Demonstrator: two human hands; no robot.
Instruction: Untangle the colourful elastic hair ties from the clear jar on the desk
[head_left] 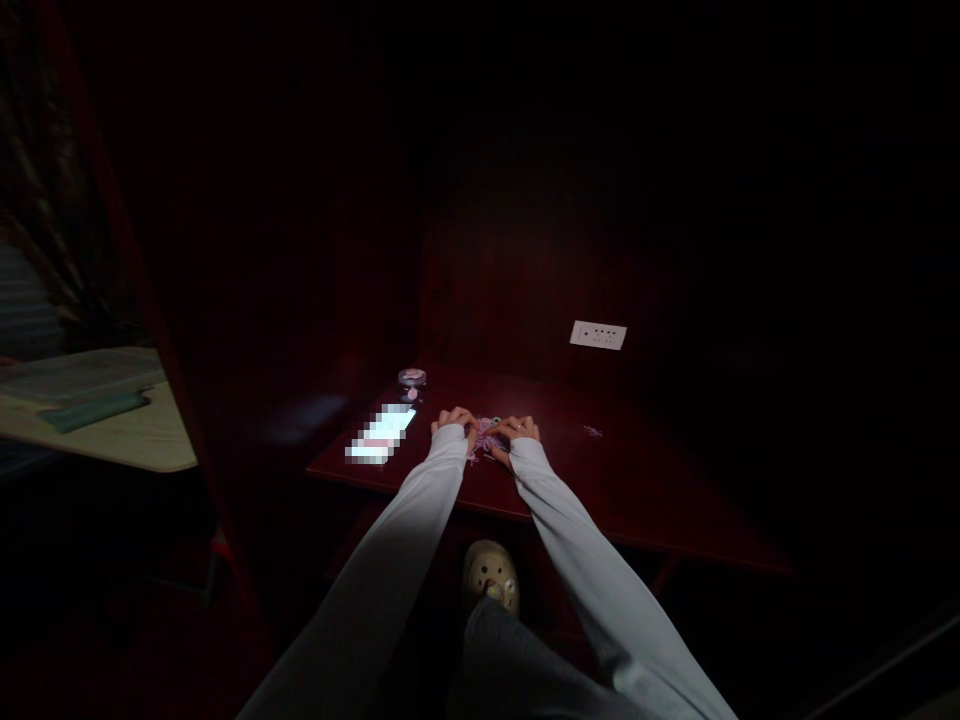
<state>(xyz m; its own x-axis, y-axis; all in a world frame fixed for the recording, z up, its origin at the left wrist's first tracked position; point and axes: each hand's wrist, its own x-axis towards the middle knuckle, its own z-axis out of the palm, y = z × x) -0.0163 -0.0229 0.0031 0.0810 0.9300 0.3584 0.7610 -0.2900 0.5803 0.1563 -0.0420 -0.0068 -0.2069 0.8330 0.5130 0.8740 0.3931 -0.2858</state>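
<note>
A small heap of thin pink, purple and green pieces (488, 436) lies near the front of a dark red desk (570, 490). The pieces are too small to name for sure. At the heap's left edge rests my left hand (454, 420), its fingers bent over toward the pieces and its thumb apart from them. My right hand (519, 430) reaches in from the other side, index finger and thumb spread at the heap, a ring on one finger. No piece can be made out within either hand.
A lit phone (381, 435), its screen blurred, lies left of my hands. Behind it stands a small round clear container (412, 378). Several tiny pieces (592, 431) lie farther right. A white socket plate (598, 335) is on the back wall. A dark partition (172, 300) rises at left.
</note>
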